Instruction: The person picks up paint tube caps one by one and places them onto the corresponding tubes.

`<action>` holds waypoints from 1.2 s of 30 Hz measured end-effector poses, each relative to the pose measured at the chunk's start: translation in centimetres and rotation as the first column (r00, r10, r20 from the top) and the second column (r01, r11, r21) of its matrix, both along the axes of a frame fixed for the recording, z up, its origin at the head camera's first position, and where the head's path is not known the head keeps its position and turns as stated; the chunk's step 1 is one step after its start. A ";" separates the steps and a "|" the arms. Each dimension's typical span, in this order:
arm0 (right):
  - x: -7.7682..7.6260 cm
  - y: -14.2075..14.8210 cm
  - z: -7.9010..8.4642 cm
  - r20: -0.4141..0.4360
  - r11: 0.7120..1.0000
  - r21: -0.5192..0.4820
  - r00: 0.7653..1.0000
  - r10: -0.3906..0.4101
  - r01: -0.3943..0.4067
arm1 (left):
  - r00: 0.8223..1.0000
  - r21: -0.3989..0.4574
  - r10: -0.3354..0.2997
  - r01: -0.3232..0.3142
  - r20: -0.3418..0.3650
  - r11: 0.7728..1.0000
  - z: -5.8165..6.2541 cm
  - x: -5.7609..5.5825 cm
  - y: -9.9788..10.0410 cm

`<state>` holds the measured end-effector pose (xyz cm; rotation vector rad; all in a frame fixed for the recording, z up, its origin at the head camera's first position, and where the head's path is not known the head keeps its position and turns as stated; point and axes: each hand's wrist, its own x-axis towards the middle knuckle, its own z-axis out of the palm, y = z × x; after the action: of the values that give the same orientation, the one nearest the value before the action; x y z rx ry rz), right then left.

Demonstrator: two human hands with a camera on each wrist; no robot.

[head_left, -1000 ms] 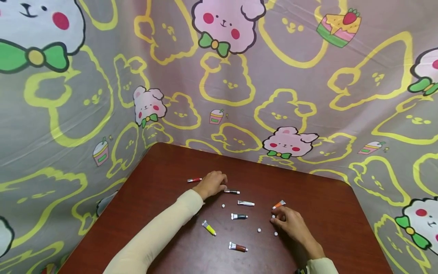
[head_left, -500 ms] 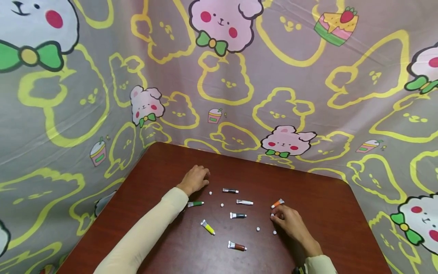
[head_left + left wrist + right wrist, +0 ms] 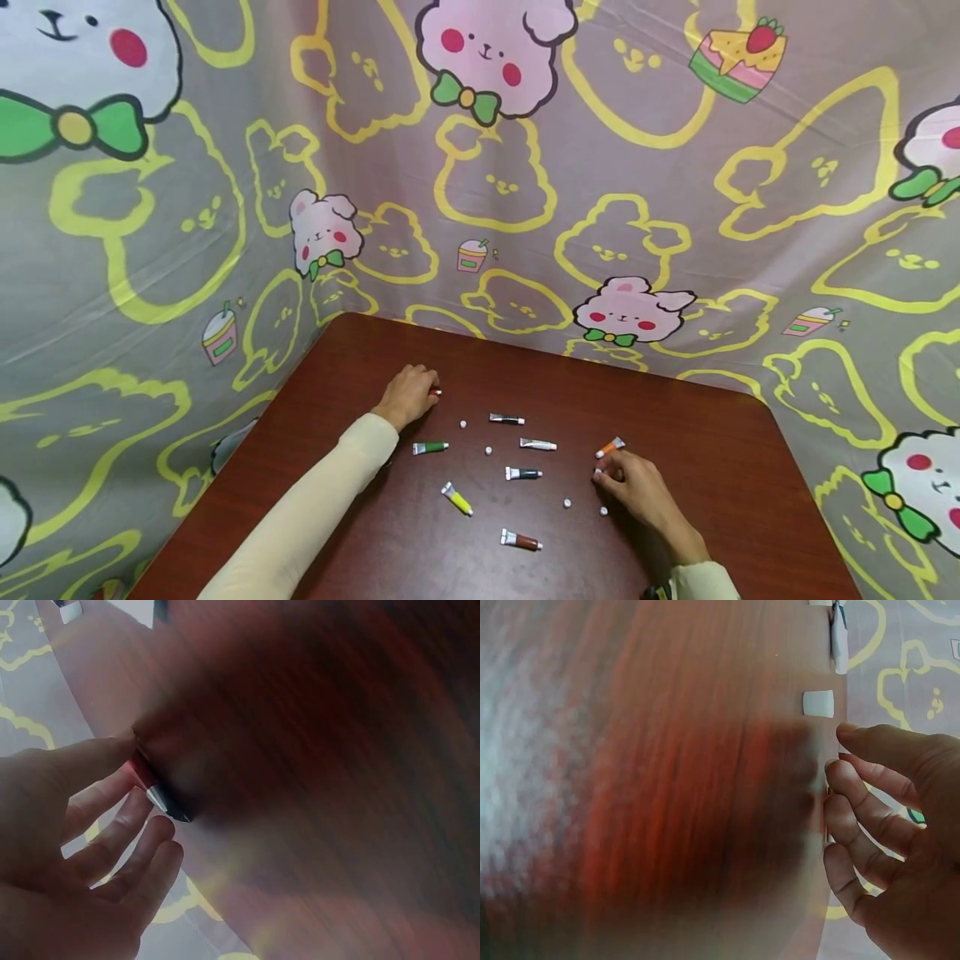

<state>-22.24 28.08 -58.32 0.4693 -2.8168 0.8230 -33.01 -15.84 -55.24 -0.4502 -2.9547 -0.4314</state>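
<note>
At the far left of the tabletop, my left hand (image 3: 408, 393) pinches a small red paint tube. In the left wrist view, the thumb and forefinger are on the red tube (image 3: 141, 769), and its silver end points away from them. Fingers loosely bent, my right hand (image 3: 641, 493) rests on the table at the right. Beside its fingertips lie a small white cap (image 3: 597, 472) and an orange paint tube (image 3: 611, 448). The right wrist view has a white cap (image 3: 818, 703) just off the thumb tip, and nothing shows between the fingers.
Between the hands lie a green tube (image 3: 431, 447), a black tube (image 3: 507, 419), a silvery-white tube (image 3: 538, 444), a dark tube (image 3: 523, 473), a yellow tube (image 3: 457, 499) and a brown tube (image 3: 521, 540). Several loose white caps (image 3: 567, 503) are scattered around. Patterned cloth (image 3: 517, 183) borders the brown table (image 3: 720, 442).
My left hand has moved left from beside the black tube to the red one and now pinches it. The green tube and a cap have come into sight. My right hand stays put.
</note>
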 end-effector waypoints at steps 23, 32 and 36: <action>0.7 -1.5 2.4 0.056 0.997 -0.032 0.996 -0.063 0.065 | 0.991 0.060 -0.118 0.122 -0.065 0.991 1.1 1.5 1.8; 1.0 -2.2 2.9 0.109 0.996 -0.067 0.992 -0.059 0.067 | 0.972 0.093 -0.217 0.225 -0.087 0.970 2.3 2.8 3.7; 1.1 -2.4 2.9 0.113 0.995 -0.077 0.992 -0.060 0.069 | 0.965 0.088 -0.241 0.249 -0.100 0.964 2.5 3.4 4.4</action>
<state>-21.19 25.71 -55.37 0.3290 -2.8677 0.9732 -29.56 -11.47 -52.76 -0.8055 -2.7857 -0.5674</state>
